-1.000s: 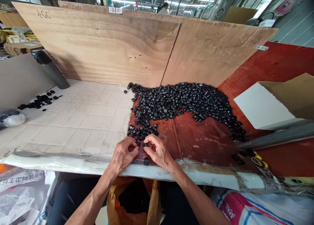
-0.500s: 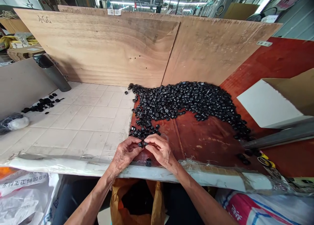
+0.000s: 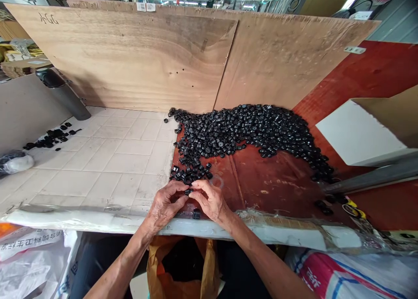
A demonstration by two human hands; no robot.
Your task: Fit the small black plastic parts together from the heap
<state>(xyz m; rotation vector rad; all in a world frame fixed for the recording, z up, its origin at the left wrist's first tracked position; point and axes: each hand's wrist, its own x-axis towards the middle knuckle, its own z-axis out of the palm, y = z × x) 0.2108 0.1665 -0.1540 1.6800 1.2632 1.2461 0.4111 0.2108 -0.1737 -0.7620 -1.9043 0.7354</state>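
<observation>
Small black plastic parts (image 3: 241, 131) lie heaped on a red-brown board (image 3: 271, 181). One more part (image 3: 188, 192), mostly hidden, is pinched between the curled fingertips of the left hand (image 3: 165, 205) and right hand (image 3: 210, 201) — its shape is hard to make out. Another loose part (image 3: 196, 213) sits just below them.
</observation>
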